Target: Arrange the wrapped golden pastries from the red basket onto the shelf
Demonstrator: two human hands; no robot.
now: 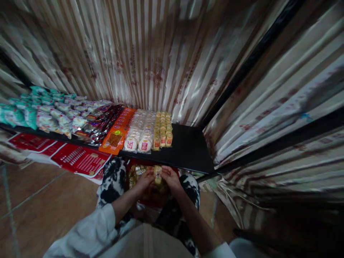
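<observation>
Holding one small wrapped snack pack (157, 175) between both hands, low in front of the body, just below the front edge of the black shelf (188, 148). Left hand (145, 180) closing its fingers on the left side of the pack, forearm coming up from the white sleeve (88, 233). Right hand (170, 179) gripping the right side, wrist bent inward. Hovering over a red box (150, 199), probably full of similar packs, though blurred. Lying in rows on the shelf: yellow packs (163, 130), white round packs (139, 132).
</observation>
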